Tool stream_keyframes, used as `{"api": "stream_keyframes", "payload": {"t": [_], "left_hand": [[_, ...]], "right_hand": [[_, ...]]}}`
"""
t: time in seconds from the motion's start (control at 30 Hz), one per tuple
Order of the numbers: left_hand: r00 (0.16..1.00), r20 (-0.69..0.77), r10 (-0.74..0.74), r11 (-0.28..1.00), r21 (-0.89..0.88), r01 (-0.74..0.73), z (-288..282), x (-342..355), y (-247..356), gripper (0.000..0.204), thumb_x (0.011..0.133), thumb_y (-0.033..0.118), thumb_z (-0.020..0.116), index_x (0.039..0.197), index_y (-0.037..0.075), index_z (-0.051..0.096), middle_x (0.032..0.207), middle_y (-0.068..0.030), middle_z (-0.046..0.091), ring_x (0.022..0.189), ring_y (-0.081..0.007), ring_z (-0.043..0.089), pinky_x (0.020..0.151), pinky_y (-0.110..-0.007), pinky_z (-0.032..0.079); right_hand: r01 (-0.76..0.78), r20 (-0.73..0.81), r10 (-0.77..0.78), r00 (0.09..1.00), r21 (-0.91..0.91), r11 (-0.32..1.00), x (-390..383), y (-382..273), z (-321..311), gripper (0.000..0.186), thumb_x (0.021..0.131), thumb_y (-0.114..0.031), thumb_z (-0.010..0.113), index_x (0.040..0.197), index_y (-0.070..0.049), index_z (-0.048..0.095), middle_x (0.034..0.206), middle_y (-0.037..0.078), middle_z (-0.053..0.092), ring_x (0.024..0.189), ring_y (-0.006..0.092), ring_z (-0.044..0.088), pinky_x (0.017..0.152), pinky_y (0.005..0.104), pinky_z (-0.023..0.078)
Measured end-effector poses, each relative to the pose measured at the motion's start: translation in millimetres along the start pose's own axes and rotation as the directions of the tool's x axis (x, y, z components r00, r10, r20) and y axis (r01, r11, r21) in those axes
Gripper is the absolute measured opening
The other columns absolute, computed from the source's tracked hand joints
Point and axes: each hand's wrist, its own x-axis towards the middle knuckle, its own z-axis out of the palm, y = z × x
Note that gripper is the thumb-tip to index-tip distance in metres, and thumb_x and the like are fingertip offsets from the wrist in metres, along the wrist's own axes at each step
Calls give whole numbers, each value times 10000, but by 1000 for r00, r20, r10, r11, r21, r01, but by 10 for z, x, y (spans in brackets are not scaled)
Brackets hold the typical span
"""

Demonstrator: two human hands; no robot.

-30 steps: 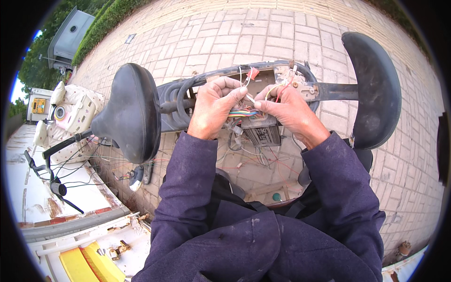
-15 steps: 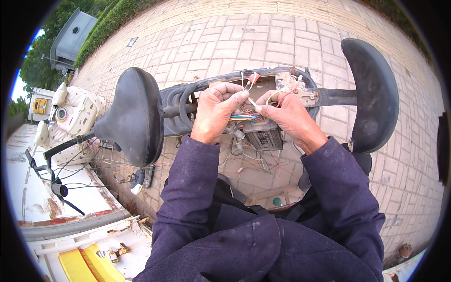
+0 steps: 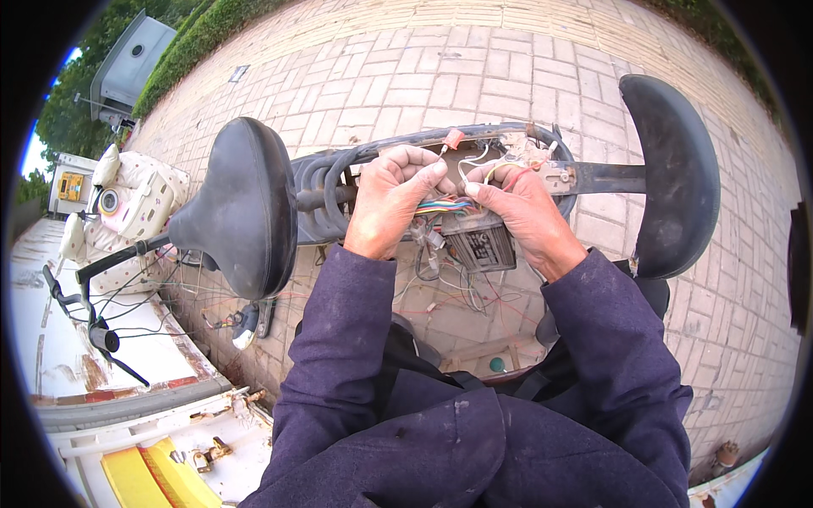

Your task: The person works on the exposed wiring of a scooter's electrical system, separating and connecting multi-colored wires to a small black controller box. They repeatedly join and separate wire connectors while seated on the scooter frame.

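Over the open body of an electric bike (image 3: 356, 154), my left hand (image 3: 391, 199) pinches a thin wire between thumb and fingertips. A red connector (image 3: 455, 138) shows just above those fingertips on a short lead. Closed on a thin white wire (image 3: 463, 169), my right hand (image 3: 521, 207) is a little to the right, with a small gap between the two hands. Yellow and red wires run past its fingers. Below the hands, a bundle of coloured wires (image 3: 442, 206) leads to a finned metal box (image 3: 481, 245). The wire ends inside my fingers are hidden.
A black saddle (image 3: 241, 207) stands left of the hands, a curved black seat (image 3: 677, 178) right. Loose wires (image 3: 461, 292) hang toward the paving (image 3: 474, 93). Handlebars (image 3: 103, 339) and a dotted cream child seat (image 3: 140, 199) are at far left.
My fingertips have come slightly apart. The white wire in my right hand now bends upward. The red connector has shifted a little to the left.
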Motion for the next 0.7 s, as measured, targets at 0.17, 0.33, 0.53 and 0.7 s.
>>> {"api": "stream_keyframes", "payload": {"t": [0.17,0.33,0.53,0.7], "left_hand": [[1000,7,27,999,-22,-27,2,14,-1,140,970,127,687,1060,22,663,868,-70,733,696,-54,634,638,-199,507],[998,-8,69,997,-42,-69,2,13,-16,160,973,144,684,1070,19,658,860,-74,730,709,-63,628,641,-204,502],[989,-68,129,991,-26,-131,41,-14,-3,162,957,130,701,1075,26,664,919,-65,725,710,-55,603,617,-200,486],[978,-74,194,981,29,-192,85,-71,20,154,929,85,724,1055,1,698,947,-56,711,730,-67,610,624,-205,496]], "right_hand": [[24,-6,-24,1000,11,1000,21,3,9,138,964,-115,656,1064,-27,621,931,28,689,834,82,650,752,243,523],[63,-71,-60,996,37,997,25,33,46,123,958,-127,625,1016,-18,621,900,38,671,825,83,621,755,250,497],[114,-53,-124,991,-159,981,38,96,27,173,948,-136,624,1037,12,629,897,29,657,821,69,581,742,258,472],[98,-35,-109,993,-229,968,-15,139,-27,218,952,-167,635,1047,30,643,934,40,671,834,67,576,713,265,469]]}}
